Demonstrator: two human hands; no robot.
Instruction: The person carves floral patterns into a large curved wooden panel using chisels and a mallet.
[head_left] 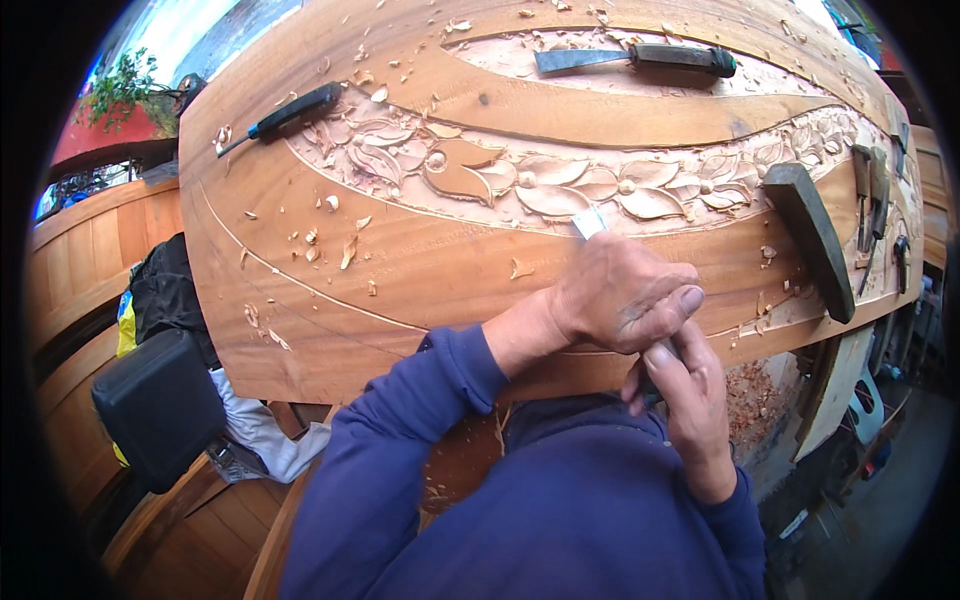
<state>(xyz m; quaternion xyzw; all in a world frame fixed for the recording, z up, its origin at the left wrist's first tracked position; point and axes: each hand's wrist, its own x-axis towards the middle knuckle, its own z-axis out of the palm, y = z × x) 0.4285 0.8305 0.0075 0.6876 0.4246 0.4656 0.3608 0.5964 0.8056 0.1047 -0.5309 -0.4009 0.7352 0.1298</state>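
Observation:
Both my hands are closed round one chisel (590, 222). Its flat, bright blade sticks out past my left hand (615, 295), with the tip at the lower border of the carved band. My right hand (690, 395) grips the handle behind it, close to my body; the fingers hide most of the handle. Leaves and round-centred flowers (560, 185) run in relief along the wooden panel (400, 270). To the right of my hands a dark, block-shaped mallet (810, 240) lies tilted across the panel.
A wide chisel (680, 60) lies at the far side, a thin dark-handled one (290, 112) at the left. Several more tools (870, 195) lie by the right edge. Wood shavings (348, 252) are scattered about. A black case (160, 410) stands lower left, beside wooden panels (110, 230).

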